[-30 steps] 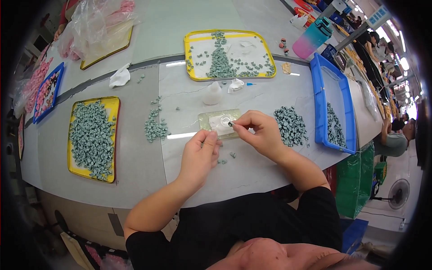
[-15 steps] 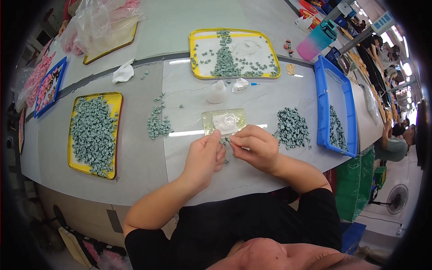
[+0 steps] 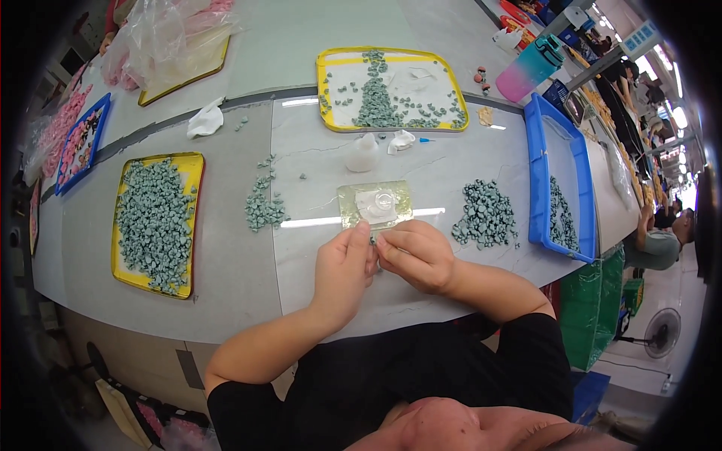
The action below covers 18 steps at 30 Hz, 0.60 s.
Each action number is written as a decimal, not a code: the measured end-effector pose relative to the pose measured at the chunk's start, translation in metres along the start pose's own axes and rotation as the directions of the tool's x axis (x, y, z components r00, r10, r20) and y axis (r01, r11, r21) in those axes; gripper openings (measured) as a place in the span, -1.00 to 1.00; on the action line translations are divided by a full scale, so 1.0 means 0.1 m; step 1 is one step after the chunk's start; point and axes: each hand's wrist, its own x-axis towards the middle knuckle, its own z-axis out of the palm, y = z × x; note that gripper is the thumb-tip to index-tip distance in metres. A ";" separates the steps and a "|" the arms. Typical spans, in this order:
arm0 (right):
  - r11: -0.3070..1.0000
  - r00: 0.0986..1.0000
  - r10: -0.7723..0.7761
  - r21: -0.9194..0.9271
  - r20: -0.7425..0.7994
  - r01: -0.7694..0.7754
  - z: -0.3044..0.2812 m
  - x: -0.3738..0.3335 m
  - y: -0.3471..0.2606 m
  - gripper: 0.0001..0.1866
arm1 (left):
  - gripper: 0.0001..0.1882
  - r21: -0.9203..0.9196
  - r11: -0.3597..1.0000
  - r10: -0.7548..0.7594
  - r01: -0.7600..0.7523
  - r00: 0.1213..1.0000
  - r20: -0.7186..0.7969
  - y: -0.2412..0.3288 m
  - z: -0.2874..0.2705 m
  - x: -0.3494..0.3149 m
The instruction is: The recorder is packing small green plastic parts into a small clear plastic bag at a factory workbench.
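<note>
My left hand [image 3: 342, 267] and my right hand [image 3: 418, 257] meet at the fingertips over the table, just on my side of a small translucent yellowish mat [image 3: 349, 197]. Both are closed in a pinch. A tiny grey-green piece [image 3: 373, 239] shows between them; its exact form is mostly covered by my fingers. On the mat lies a white pad with a clear round dish [image 3: 384, 201]. Heaps of similar grey-green pieces lie either side: a loose one [image 3: 263, 207] to the left and a denser, darker one [image 3: 487, 215] to the right.
A yellow-rimmed tray [image 3: 194, 248] full of green pieces stands left, another [image 3: 391, 52] at the back. Behind the mat are a white squeeze bottle [image 3: 362, 153] and crumpled tissue [image 3: 401, 142]. A blue bin [image 3: 538, 173] and a teal-pink drinking bottle [image 3: 529, 71] stand right.
My right hand has moved slightly left and closer to me, bringing its fingertips against my left hand's. The small green pieces at the fingers are now more covered.
</note>
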 end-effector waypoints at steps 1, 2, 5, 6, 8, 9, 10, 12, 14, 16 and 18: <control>1.000 1.000 0.000 0.014 -0.016 0.001 0.02 0.00 -0.01 -0.76 | -0.61 0.020 0.999 0.047 -0.047 0.999 -0.015 -0.01 0.00 -0.01; 1.000 0.999 -0.001 0.028 -0.032 0.002 0.03 0.01 -0.01 -0.77 | -0.61 0.020 0.999 0.047 -0.047 0.999 -0.016 -0.03 -0.01 -0.02; 0.998 0.997 -0.036 0.042 -0.066 0.039 0.06 0.00 -0.01 -0.77 | -0.63 0.125 0.973 0.198 -0.194 0.980 -0.023 -0.10 -0.03 -0.03; 0.998 0.997 -0.036 0.040 -0.066 0.039 0.06 -0.01 -0.02 -0.77 | -0.64 0.163 0.958 0.240 -0.235 0.971 -0.012 -0.10 -0.04 -0.04; 0.996 0.997 0.005 0.085 -0.080 0.002 0.06 -0.02 -0.02 -0.76 | -0.65 0.202 0.940 0.281 -0.276 0.960 0.004 -0.09 -0.05 -0.04; 0.997 0.997 0.004 0.081 -0.080 0.003 0.04 -0.01 -0.02 -0.76 | -0.65 0.214 0.937 0.279 -0.277 0.960 0.021 -0.08 -0.05 -0.03; 0.987 0.996 0.088 0.136 -0.031 -0.083 0.00 0.02 -0.01 -0.76 | -0.65 0.227 0.933 0.277 -0.278 0.960 0.038 -0.06 -0.06 -0.02; 0.968 0.985 0.174 0.178 0.018 -0.174 -0.09 0.06 0.02 -0.75 | -0.62 0.269 0.939 0.220 -0.213 0.975 0.004 0.02 -0.06 0.00; 0.928 0.930 0.299 0.161 0.211 -0.335 -0.22 0.11 0.12 -0.76 | -0.60 0.310 0.940 0.160 -0.144 0.987 -0.028 0.06 -0.08 0.06; 0.878 0.867 0.421 0.119 0.266 -0.463 -0.40 0.09 0.21 -0.80 | -0.59 0.375 0.927 0.005 0.005 1.000 -0.025 0.07 -0.11 0.10; 0.800 0.659 0.561 -0.126 0.501 -0.586 -0.64 0.03 0.33 -0.85 | -0.60 0.429 0.903 0.019 -0.013 1.000 -0.008 0.03 -0.10 0.13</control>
